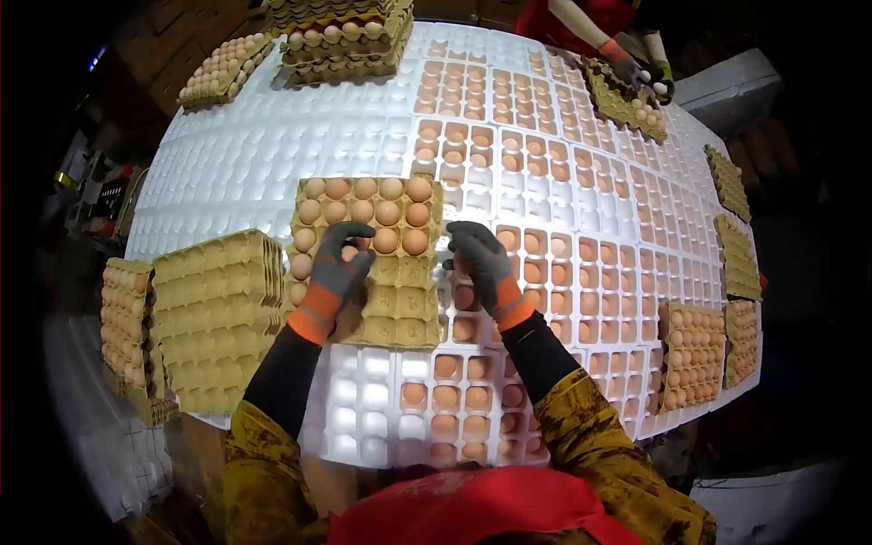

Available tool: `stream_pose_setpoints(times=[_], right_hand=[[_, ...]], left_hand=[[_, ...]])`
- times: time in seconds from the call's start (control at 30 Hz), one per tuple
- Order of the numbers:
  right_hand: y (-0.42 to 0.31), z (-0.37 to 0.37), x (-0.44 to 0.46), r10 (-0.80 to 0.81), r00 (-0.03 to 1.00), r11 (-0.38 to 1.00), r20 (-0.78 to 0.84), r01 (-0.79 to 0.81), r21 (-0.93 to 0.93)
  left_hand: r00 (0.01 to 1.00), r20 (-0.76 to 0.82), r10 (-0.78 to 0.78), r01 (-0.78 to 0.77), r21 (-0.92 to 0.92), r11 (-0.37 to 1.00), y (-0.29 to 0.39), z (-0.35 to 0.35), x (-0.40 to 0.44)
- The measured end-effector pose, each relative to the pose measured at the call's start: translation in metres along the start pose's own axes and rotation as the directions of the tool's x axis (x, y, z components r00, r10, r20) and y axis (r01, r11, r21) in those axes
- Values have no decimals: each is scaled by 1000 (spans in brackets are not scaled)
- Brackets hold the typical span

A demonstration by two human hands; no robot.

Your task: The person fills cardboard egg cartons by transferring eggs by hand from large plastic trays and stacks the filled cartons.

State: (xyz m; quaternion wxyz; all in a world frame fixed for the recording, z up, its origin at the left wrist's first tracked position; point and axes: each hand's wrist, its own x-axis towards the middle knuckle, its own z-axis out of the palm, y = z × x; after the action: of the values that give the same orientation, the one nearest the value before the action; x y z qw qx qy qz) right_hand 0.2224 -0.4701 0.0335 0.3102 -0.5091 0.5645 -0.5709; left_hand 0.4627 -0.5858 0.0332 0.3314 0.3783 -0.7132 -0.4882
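My left hand (342, 263), in a grey glove with an orange cuff, is over a pulp egg tray (386, 331). Its thumb and fingers curl round an egg (350, 253). Brown eggs (387, 213) fill the tray's far rows and part of its left column; the near right cells are bare. My right hand (481, 263), gloved alike, hovers just right of that tray, over white foam trays. Its fingers bend inward, and a brownish egg shows partly beneath them; whether it is gripped I cannot tell. Below that hand, eggs (465, 328) sit in foam cells.
White foam trays (272, 136) cover the table, many cells on the right holding eggs. Stacked pulp trays (213, 318) stand at left, more (345, 64) at the back. Egg-filled trays (694, 354) line the right edge. Across the table, another person's gloved hands (640, 73) handle eggs.
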Motion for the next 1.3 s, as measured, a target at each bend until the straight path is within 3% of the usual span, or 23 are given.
stream_pose_setpoints(times=[0.03,0.07,0.13,0.2,0.23,0.27,0.3,0.33,0.4,0.47,0.5,0.53,0.6,0.67,0.73,0.8,0.87,0.93,1.0,1.07,1.1,1.2,1.3], right_hand=[[-4,7,14,264,964,956,41,-267,124],[-11,18,21,13,996,944,86,16,-330],[-5,39,33,42,970,687,241,147,-712],[-12,40,42,216,930,629,297,100,-771],[-2,36,37,171,965,820,199,-27,-572],[1,28,34,152,985,942,86,-118,-313],[4,13,34,427,897,878,114,-441,184],[1,2,30,414,903,709,115,-399,581],[-23,-9,35,425,901,695,94,-390,604],[-4,1,57,328,940,923,99,-341,181],[-6,12,64,90,994,964,56,-73,-256],[-8,23,69,-133,984,744,117,178,-645],[23,48,82,103,982,451,157,95,-887],[23,51,86,128,987,474,98,26,-880],[5,28,70,151,989,743,-10,-120,-659],[0,-14,41,53,995,982,-81,-66,-178],[-16,-70,3,475,879,854,33,-469,225],[12,-133,-39,203,971,950,-126,-226,-217],[3,-201,-60,506,848,858,-157,-514,-8],[30,-263,-66,372,870,867,-324,-451,-214],[32,-284,-63,341,876,865,-340,-434,-252],[30,-311,-32,200,932,760,-302,-342,-553],[37,-303,1,132,949,680,-287,-298,-670]], left_hand=[[980,123,153,-186,331,925,23,6,9],[935,202,291,-352,628,694,20,16,16],[925,375,-67,-321,863,390,16,33,38],[936,345,72,-331,789,518,14,24,42],[937,323,136,-340,745,575,10,16,42],[961,266,80,-203,476,856,12,3,45],[957,223,-185,183,32,983,17,-10,45],[854,307,-420,517,-413,749,40,-22,40],[923,239,-302,381,-668,639,41,-33,34],[919,246,-309,387,-404,829,35,-32,53],[983,140,-115,120,-31,992,17,-21,63],[969,145,202,-246,446,860,9,-11,70],[967,237,91,-253,864,435,37,19,71],[949,290,122,-312,912,268,-1,34,95],[942,301,147,-335,825,456,26,22,87],[980,172,100,-198,806,557,50,20,72],[971,125,201,-234,649,724,45,23,57],[966,156,205,-257,546,797,45,49,44],[962,213,169,-253,472,844,73,98,36],[961,239,139,-235,444,865,90,158,39],[945,233,231,-316,460,829,90,189,43],[950,257,179,-293,530,796,93,274,72],[969,222,105,-237,732,639,97,339,103]])
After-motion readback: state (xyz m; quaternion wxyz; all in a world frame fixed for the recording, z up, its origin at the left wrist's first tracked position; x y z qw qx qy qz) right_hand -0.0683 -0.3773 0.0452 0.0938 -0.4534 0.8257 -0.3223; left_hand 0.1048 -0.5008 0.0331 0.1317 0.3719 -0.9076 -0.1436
